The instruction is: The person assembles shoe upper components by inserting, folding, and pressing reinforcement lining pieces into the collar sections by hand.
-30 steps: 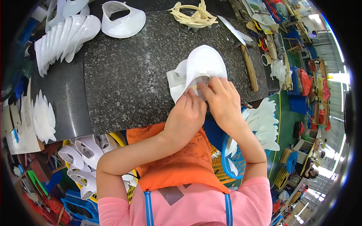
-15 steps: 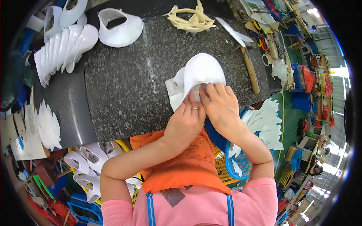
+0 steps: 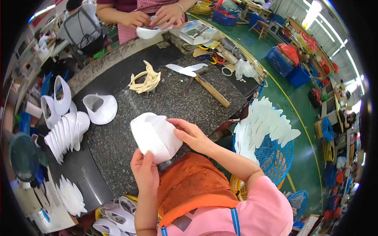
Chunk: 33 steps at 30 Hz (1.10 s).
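A white moulded piece that looks like a shoe upper (image 3: 151,131) is held between both my hands above the near edge of the dark stone slab (image 3: 122,157). My left hand (image 3: 145,171) pinches its lower edge between thumb and fingers. At its right side, my right hand (image 3: 191,135) grips the edge with thumb and fingers. The piece is tilted, with its smooth white outside and a folded flap showing. Beyond it on the slab lie a ring of tangled cream strips (image 3: 146,78) and a wooden-handled hammer (image 3: 212,91), its head partly covered by flat white pieces (image 3: 185,70).
A single white upper (image 3: 100,109) and a nested stack of uppers (image 3: 69,131) stand at the left. Thin white leaf-shaped pieces (image 3: 264,126) fan over a blue basket (image 3: 280,159) at the right. Across the table, a co-worker's hands (image 3: 157,19) hold a white piece.
The view has swung, bringing the co-worker into sight. My hands, close together at the piece's opening before, are now apart at its edges. The piece has been turned.
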### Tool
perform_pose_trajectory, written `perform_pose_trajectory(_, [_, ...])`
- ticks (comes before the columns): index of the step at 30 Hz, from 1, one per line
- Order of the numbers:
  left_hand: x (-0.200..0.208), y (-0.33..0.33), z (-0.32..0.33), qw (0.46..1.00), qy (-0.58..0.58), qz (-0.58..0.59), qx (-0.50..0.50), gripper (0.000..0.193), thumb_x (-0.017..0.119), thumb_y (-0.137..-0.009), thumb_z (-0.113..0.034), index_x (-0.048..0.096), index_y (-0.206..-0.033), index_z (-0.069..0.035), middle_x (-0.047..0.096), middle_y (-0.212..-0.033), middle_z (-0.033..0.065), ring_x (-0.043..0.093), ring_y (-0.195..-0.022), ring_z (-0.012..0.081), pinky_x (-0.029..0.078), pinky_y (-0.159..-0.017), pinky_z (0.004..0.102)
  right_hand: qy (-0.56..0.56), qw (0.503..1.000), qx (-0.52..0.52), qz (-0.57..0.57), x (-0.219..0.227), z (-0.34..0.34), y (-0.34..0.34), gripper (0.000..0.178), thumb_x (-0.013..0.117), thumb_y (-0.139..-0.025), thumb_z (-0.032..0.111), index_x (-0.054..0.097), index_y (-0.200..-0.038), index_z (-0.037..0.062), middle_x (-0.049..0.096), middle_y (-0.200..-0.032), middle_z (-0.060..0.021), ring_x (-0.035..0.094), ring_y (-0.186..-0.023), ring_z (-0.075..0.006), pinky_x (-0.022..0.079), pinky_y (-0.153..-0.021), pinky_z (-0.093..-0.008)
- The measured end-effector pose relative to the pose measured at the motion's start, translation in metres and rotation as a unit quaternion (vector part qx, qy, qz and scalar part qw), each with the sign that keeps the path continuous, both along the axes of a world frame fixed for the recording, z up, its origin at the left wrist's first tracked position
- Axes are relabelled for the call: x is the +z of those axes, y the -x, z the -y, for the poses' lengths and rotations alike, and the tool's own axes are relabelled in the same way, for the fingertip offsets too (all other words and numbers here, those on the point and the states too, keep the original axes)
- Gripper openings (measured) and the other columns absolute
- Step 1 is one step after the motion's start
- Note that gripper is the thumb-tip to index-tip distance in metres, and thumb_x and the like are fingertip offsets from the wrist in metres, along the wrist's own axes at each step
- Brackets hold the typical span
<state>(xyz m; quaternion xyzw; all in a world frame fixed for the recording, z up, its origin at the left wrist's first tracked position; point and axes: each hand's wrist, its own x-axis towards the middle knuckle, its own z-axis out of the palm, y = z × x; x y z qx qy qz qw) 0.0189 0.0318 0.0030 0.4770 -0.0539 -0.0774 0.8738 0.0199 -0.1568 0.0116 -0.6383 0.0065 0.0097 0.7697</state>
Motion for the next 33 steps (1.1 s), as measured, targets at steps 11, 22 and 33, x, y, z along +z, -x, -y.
perform_pose_trajectory(11, [0.009,0.0,0.021,0.981,0.163,-0.095,-0.047,0.045,0.051,-0.098,-0.024,0.039,-0.137,-0.004,0.052,-0.135,0.0124,0.052,-0.124,0.0259,0.044,-0.103,0.0467,0.145,0.976,-0.074,0.145,0.015,0.003,-0.01,0.017,0.065,-0.09,0.015,0.065,-0.094,-0.0016,0.059,-0.086,-0.0044,0.054,-0.081,-0.0111,0.044,-0.071,-0.0253])
perform_pose_trajectory(22, [0.008,0.015,0.017,0.977,0.206,-0.058,-0.004,0.046,0.061,-0.091,-0.008,0.04,-0.132,-0.007,0.051,-0.134,0.011,0.054,-0.122,0.0253,0.046,-0.103,0.0467,0.419,0.842,-0.161,0.298,0.023,-0.021,-0.029,0.009,0.062,-0.089,0.014,0.066,-0.09,0.0061,0.057,-0.07,-0.0035,0.053,-0.075,-0.0228,0.037,-0.085,-0.0374])
perform_pose_trajectory(33, [-0.003,0.017,-0.002,0.939,-0.182,0.184,0.225,0.036,0.062,-0.089,-0.001,0.05,-0.122,-0.003,0.057,-0.123,0.0133,0.058,-0.112,0.0268,0.047,-0.098,0.0418,0.491,0.786,-0.089,0.365,0.044,-0.016,0.0,0.019,0.067,-0.077,0.016,0.066,-0.094,0.0076,0.063,-0.086,-0.0096,0.059,-0.086,-0.0288,0.044,-0.078,-0.0379])
